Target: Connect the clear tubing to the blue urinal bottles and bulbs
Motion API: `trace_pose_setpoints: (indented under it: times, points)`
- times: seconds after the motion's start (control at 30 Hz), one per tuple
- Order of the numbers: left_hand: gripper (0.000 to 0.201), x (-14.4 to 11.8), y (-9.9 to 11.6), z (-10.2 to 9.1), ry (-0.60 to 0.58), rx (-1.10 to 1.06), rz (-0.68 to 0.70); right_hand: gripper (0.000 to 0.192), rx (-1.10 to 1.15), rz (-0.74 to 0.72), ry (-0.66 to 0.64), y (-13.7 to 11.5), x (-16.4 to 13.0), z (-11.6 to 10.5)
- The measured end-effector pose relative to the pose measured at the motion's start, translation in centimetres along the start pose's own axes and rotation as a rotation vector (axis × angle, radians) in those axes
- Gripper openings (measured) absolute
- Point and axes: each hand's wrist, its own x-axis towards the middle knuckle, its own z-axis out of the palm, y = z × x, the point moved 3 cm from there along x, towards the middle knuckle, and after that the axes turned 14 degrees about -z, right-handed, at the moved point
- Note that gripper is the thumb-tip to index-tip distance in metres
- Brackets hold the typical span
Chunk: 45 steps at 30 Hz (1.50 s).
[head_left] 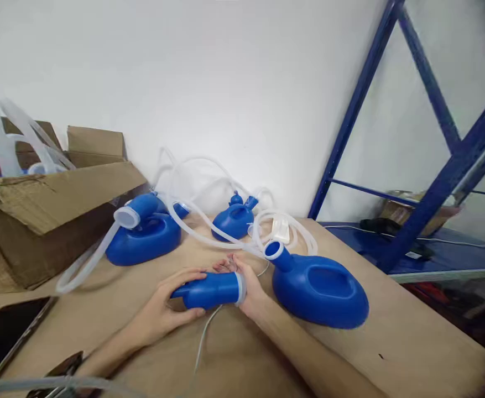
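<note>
Here, the blue funnel piece (211, 290) lies crosswise, left hand (165, 309) curled around its narrow end, right hand (246, 287) clasping its white-rimmed mouth.

A single head-worn camera looks forward and down across a brown table (391, 342), close to the person's hands, with a white wall (225, 83) filling twelve o'clock and a blue rack (453, 166) at two o'clock; no second view overlaps it.
</note>
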Motion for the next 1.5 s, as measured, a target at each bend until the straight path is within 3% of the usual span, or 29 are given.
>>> trace_pose_setpoints:
  times: [0.07, 0.17, 0.33, 0.47, 0.63, 0.77, 0.83, 0.93, 1.0, 1.1, 1.17, 1.3, 1.4, 1.5]
  points:
    - [0.055, -0.4, 0.2, 0.2, 0.094, -0.003, 0.172, 0.016, -0.014, 0.071, -0.057, -0.1, -0.1, 0.0]
    - [0.062, -1.2, 0.6, 0.3, 0.234, 0.073, 0.411, 0.017, -0.097, 0.062, -0.162, -0.1, -0.2, 0.0]
    - [0.059, -2.2, 2.1, -0.6, 0.335, 0.342, 0.669, 0.037, -0.407, -0.211, -0.345, 0.0, -0.9, 0.3]
    - [0.043, -2.4, 3.7, -2.0, 0.41, 0.318, 0.759, 0.046, -0.507, -0.383, -0.356, 0.0, -1.1, -0.1]
    - [0.043, -2.5, 4.7, -2.3, 0.43, 0.295, 0.795, 0.061, -0.393, -0.122, -0.282, 1.1, -0.4, -1.2]
    - [0.056, -2.1, 3.5, -1.4, 0.433, 0.352, 0.796, 0.062, -0.323, -0.047, -0.279, 1.0, -0.6, -0.7]
    - [0.073, -1.6, 2.3, -0.8, 0.46, 0.339, 0.684, 0.064, -0.278, -0.059, -0.306, 0.8, -1.1, 0.0]
    - [0.114, -0.8, 0.2, -0.2, 0.456, 0.125, 0.236, 0.06, -0.252, -0.213, -0.322, 0.4, -2.0, 0.9]
    - [0.125, -0.2, -0.7, 0.3, 0.261, -0.137, -0.111, 0.051, -0.278, -0.335, -0.354, 0.3, -2.4, 1.1]
    - [0.113, 0.2, -0.5, 1.2, -0.222, -0.482, -0.469, 0.044, -0.337, -0.427, -0.408, 0.5, -2.4, 1.0]
    - [0.109, 0.4, 0.1, 0.9, -0.34, -0.563, -0.558, 0.044, -0.364, -0.462, -0.392, 0.5, -2.1, 0.6]
    - [0.111, 0.6, 0.0, -0.6, -0.158, -0.49, -0.599, 0.045, -0.37, -0.45, -0.321, -0.2, -1.1, 0.0]
    - [0.112, 0.3, -0.9, -0.5, -0.102, -0.399, -0.596, 0.042, -0.491, -0.369, -0.386, -0.7, -0.7, 0.0]
    - [0.109, 0.1, -1.6, 0.1, -0.049, -0.309, -0.516, 0.04, -0.561, -0.394, -0.438, -1.0, -0.7, 0.0]
